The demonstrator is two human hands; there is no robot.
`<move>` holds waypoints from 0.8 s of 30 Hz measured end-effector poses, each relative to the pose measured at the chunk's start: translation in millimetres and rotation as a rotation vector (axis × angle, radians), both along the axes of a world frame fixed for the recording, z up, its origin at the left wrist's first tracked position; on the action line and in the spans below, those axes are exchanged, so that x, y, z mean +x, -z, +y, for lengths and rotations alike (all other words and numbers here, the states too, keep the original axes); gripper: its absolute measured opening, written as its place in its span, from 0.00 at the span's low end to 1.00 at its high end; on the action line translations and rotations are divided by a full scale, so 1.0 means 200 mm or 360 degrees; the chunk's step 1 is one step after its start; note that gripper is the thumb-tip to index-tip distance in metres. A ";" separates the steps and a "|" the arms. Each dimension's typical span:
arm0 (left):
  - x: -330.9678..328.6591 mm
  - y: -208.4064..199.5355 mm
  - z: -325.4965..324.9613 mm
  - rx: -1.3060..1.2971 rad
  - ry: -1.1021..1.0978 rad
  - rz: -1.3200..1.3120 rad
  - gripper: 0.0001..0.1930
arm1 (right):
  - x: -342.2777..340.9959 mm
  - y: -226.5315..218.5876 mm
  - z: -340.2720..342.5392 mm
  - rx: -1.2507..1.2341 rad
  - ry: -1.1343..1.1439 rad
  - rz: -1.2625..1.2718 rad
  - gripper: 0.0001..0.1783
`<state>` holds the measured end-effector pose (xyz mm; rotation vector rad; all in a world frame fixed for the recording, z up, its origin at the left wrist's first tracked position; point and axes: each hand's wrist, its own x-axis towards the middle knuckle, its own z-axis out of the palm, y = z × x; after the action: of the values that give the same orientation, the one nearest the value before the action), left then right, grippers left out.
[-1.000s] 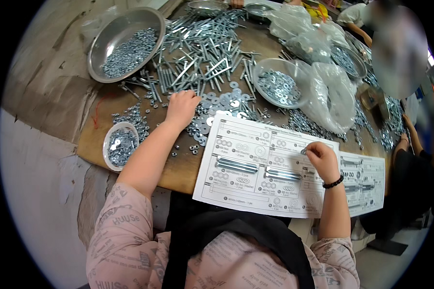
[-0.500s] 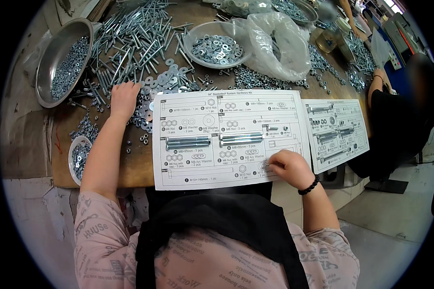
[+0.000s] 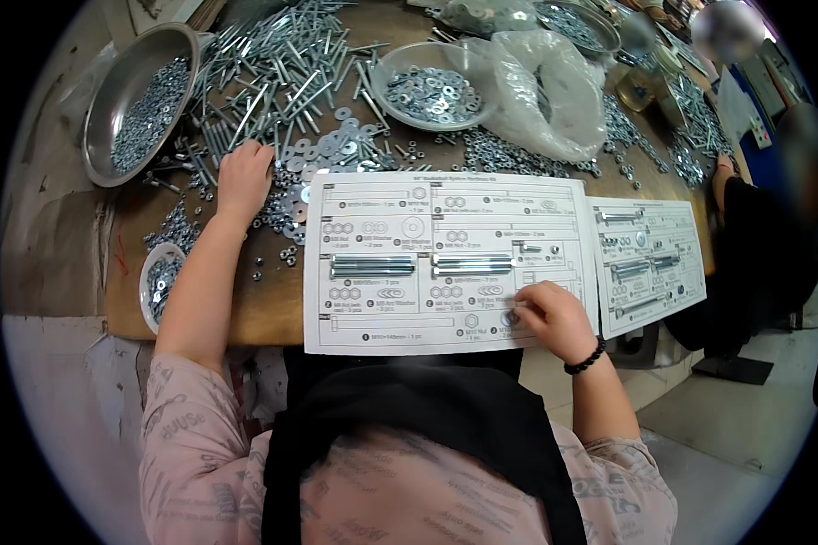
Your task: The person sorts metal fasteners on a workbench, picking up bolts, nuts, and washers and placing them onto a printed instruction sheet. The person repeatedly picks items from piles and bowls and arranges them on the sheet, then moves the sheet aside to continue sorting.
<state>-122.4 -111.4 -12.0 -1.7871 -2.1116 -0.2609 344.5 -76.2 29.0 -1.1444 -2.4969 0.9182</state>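
On the left, my left hand has its bent fingers at the near edge of a pile of long bolts, beside loose flat washers; its fingertips are partly hidden. My right hand rests over the lower right of a white printed sheet, thumb and forefinger pinched. At those fingertips shows a small ring that looks like a metal washer. Two groups of bolts lie side by side on the sheet, a left set and a right set, with small hardware to their right.
A metal bowl of nuts tilts at the far left, with a small white dish nearer. Behind the sheet stand a clear bowl of washers and a plastic bag. A second sheet adjoins on the right, near another person's hand.
The view has shifted a little, moving the table contents rightward. My left hand has moved slightly farther into the bolts' edge. My right hand stays at nearly the same spot on the sheet.
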 end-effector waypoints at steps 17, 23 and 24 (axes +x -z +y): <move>-0.39 -0.02 -0.01 0.0450 -0.0505 -0.0991 0.13 | -0.11 -0.04 0.10 0.0077 0.0034 0.0175 0.06; -0.29 -0.05 0.12 0.0108 -0.0762 -0.0749 0.14 | -0.17 -0.05 0.13 0.0113 -0.0034 0.0218 0.06; -0.27 -0.05 0.15 0.0044 -0.0819 -0.0719 0.15 | -0.18 -0.05 0.13 0.0096 -0.0015 0.0200 0.06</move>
<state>-176.1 -82.0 -2.4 -1.1798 -2.7709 -0.5885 309.5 -49.7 38.6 -1.0242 -2.4146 0.8822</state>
